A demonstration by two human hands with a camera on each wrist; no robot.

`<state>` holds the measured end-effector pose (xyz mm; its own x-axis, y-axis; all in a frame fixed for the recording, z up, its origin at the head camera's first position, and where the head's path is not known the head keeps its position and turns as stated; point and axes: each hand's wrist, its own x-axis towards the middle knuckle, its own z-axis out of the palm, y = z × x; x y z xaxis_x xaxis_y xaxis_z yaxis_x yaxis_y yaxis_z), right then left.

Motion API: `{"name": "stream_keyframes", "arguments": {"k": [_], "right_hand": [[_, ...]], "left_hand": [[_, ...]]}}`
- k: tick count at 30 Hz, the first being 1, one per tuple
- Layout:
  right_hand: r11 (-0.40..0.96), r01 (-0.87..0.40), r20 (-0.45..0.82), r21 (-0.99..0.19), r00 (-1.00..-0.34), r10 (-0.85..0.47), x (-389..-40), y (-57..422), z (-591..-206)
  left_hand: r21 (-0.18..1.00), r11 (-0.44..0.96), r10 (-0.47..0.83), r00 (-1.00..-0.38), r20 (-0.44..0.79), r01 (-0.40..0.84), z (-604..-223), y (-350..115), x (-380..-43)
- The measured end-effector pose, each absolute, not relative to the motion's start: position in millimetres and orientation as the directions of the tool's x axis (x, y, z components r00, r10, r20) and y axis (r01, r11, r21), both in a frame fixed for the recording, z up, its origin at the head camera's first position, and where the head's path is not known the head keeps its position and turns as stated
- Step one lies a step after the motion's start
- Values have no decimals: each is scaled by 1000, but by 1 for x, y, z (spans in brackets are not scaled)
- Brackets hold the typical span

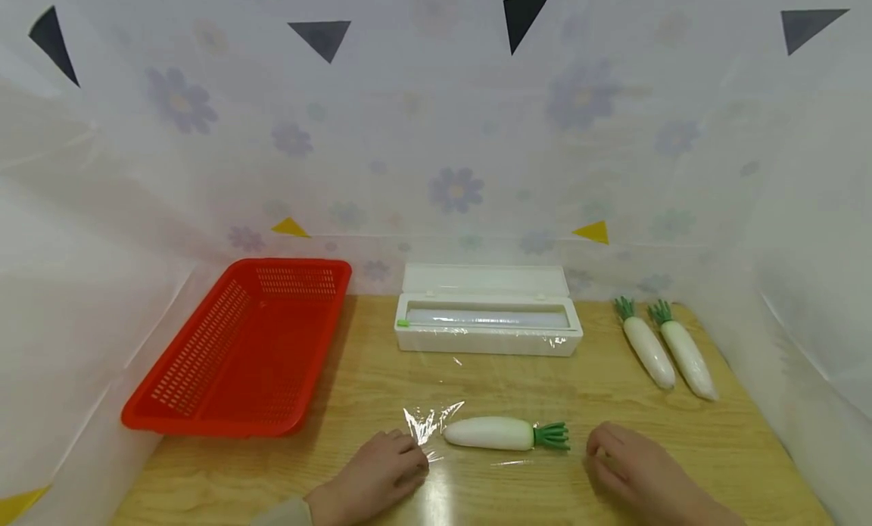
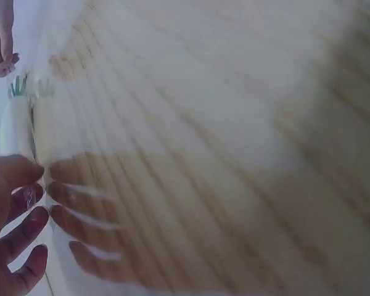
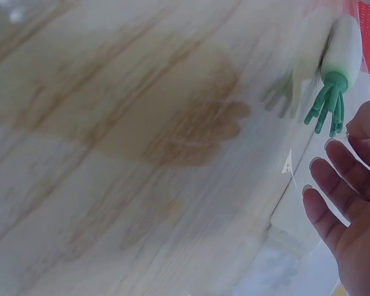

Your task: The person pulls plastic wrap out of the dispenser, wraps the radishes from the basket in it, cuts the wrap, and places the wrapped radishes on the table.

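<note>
A white radish (image 1: 489,433) with a green stem end lies sideways on a sheet of clear plastic wrap (image 1: 424,426) spread over the table. At the radish's left tip, my left hand (image 1: 381,469) pinches the wrap, which creases and shines beside the fingers. Past the green stems, my right hand (image 1: 633,462) holds thumb and forefinger together at the wrap's edge. In the right wrist view, a small glint of wrap shows by that thumb, with the other fingers loosely bent. Neither hand touches the radish.
Behind the radish stands an open white wrap box (image 1: 487,343) with a roll inside and its lid raised. A red plastic basket (image 1: 238,359) is at the left. Two more radishes (image 1: 649,352) lie at the right back. White flowered sheeting (image 1: 381,155) encloses the wooden table.
</note>
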<state>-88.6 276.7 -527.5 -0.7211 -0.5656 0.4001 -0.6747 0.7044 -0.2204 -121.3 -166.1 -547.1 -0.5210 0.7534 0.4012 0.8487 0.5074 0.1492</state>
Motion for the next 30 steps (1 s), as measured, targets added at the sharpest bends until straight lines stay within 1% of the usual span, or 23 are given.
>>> {"name": "stream_keyframes", "arguments": {"k": [4,6,9,11,13,16,18,21,24,27,30], "right_hand": [[715,-650,405,-255,-744,-532,-89,274,-523],[716,-657,431,-234,-731,-530,-90,274,-523],[720,-667,474,-190,-705,-528,-94,274,-524],[724,-668,497,-170,-693,-522,-97,274,-526],[728,-665,512,-166,-689,-513,-99,274,-527],[737,-654,524,-172,-694,-494,-102,273,-528],[751,-632,517,-190,-715,-471,-104,272,-528],[780,-577,485,-241,-768,-418,-106,269,-528],[805,-507,433,-308,-828,-356,-107,266,-528],[819,-422,356,-389,-889,-289,-109,265,-527],[824,-346,291,-449,-928,-232,-112,264,-528]], "left_hand": [[150,504,729,-512,454,851,-546,-166,-123],[161,504,713,-514,477,849,-545,-165,-125],[182,519,678,-532,507,835,-543,-163,-130],[223,534,647,-564,513,816,-541,-161,-133],[285,551,611,-612,502,784,-540,-159,-137],[409,556,559,-690,460,723,-537,-156,-143],[483,556,532,-736,419,677,-536,-154,-147],[575,544,503,-786,359,611,-535,-151,-152],[627,549,475,-824,310,552,-536,-149,-157],[635,560,448,-839,308,532,-537,-147,-159],[605,580,419,-836,353,546,-539,-146,-160]]}}
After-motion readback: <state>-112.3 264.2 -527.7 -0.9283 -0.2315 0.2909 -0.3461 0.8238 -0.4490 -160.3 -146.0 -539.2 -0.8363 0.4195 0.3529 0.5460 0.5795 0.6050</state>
